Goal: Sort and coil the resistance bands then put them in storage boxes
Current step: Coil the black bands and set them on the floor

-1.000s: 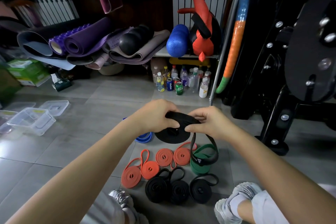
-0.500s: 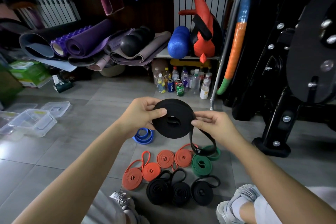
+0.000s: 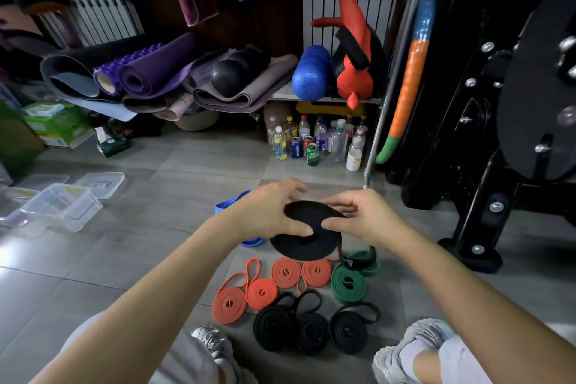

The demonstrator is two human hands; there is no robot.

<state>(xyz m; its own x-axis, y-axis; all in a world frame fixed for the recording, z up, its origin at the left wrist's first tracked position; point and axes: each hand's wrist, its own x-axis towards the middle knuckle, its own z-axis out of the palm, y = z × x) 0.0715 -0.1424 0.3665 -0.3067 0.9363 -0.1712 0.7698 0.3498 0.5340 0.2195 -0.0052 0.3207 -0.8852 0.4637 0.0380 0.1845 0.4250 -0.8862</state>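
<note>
Coiling is the step in hand. Both hands hold a large black band coil in the air at the middle of the view, above the finished rolls on the floor. The left hand grips its ten o'clock edge, thumb on the face near the centre. The right hand pinches the two o'clock edge with curled fingers. A loose tail hangs from the coil at four o'clock, so the roll looks nearly wound but not finished.

Below lie orange coils at seven o'clock, a green coil at five and smaller black coils at six. The next move likely calls for wrapping in the tail while keeping the turns tight, then setting the roll down. The clear storage boxes wait well apart at nine o'clock.
</note>
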